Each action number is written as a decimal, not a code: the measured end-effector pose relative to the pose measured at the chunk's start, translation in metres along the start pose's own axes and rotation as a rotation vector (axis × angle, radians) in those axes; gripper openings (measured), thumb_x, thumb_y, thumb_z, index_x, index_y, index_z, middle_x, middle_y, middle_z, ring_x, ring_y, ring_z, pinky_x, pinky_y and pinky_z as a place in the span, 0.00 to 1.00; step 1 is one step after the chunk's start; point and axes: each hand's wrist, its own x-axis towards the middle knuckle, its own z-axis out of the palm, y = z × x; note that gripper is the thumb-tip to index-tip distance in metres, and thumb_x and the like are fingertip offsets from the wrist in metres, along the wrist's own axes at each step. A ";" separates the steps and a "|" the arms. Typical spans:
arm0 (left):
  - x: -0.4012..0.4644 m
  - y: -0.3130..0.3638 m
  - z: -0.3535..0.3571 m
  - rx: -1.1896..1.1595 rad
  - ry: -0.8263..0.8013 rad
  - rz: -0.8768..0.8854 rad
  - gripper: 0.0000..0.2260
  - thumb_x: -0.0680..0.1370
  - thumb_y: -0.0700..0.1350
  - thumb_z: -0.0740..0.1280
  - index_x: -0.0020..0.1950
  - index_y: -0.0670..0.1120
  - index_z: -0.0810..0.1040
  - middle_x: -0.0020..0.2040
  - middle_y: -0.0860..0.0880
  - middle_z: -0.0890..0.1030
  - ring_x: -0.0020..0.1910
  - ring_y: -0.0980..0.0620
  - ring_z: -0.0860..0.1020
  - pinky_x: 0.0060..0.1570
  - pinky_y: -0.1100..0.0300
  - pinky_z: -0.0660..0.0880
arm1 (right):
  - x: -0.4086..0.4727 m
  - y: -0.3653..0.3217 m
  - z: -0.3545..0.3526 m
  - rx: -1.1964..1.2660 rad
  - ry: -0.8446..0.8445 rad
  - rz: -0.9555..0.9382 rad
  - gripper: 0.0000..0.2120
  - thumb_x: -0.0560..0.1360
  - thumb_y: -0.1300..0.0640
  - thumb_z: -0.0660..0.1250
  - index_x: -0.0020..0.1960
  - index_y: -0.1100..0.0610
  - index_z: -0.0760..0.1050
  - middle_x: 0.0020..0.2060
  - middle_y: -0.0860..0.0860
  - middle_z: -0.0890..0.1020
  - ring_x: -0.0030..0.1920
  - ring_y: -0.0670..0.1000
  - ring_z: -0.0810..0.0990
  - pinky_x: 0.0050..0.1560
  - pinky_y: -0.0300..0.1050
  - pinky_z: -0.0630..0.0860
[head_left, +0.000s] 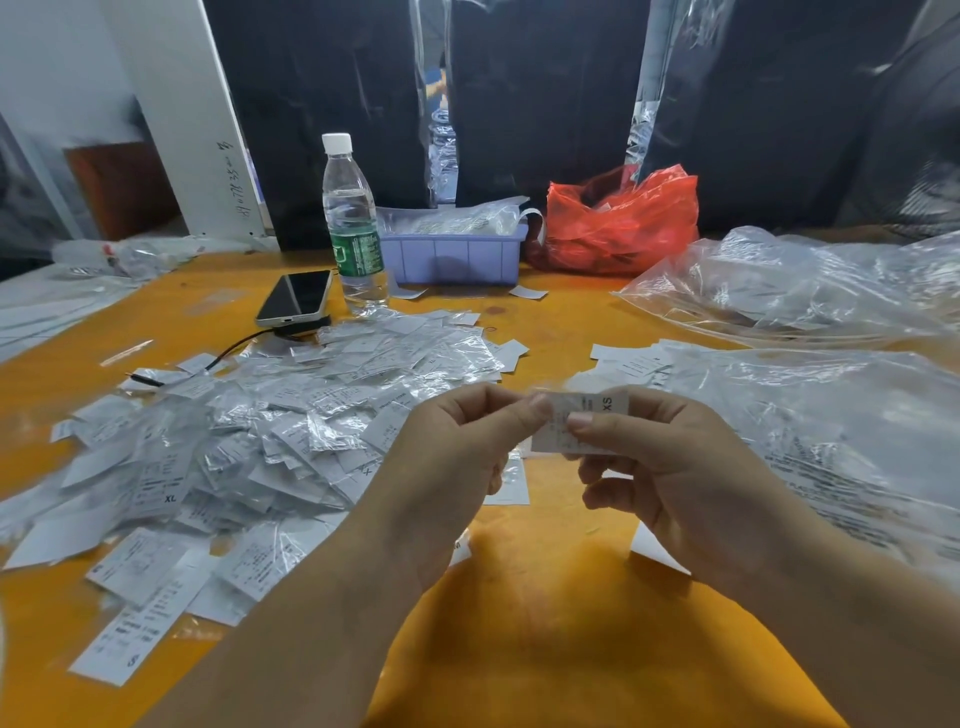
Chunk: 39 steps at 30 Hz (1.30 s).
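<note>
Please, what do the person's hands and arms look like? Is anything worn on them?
Both are bare. The left hand and the right hand wear no gloves, and no ring, watch or bracelet shows. No sleeve is in view. The nails are short and unpainted.

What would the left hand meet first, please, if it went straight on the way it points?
Most likely the right hand, pinching the same XS label that the left hand holds; depth is uncertain.
</note>
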 end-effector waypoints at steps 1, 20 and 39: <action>0.001 0.001 0.000 -0.015 -0.009 -0.008 0.07 0.71 0.49 0.75 0.40 0.46 0.83 0.29 0.51 0.71 0.29 0.55 0.66 0.33 0.61 0.66 | 0.001 0.000 -0.001 0.001 0.020 -0.003 0.09 0.62 0.54 0.74 0.42 0.54 0.86 0.34 0.54 0.81 0.32 0.48 0.78 0.31 0.40 0.76; 0.009 -0.010 -0.014 0.773 0.165 0.263 0.06 0.79 0.48 0.67 0.42 0.54 0.77 0.34 0.55 0.80 0.34 0.58 0.78 0.30 0.60 0.77 | 0.000 0.001 0.001 -0.405 0.120 -0.100 0.11 0.73 0.67 0.70 0.51 0.53 0.80 0.35 0.52 0.85 0.31 0.50 0.79 0.37 0.49 0.82; 0.012 -0.012 -0.019 1.181 0.259 0.210 0.10 0.76 0.48 0.69 0.57 0.55 0.77 0.42 0.58 0.75 0.44 0.54 0.76 0.42 0.57 0.76 | 0.008 -0.001 -0.027 -1.422 0.220 -0.143 0.16 0.77 0.57 0.65 0.64 0.47 0.75 0.55 0.44 0.74 0.58 0.46 0.70 0.53 0.41 0.69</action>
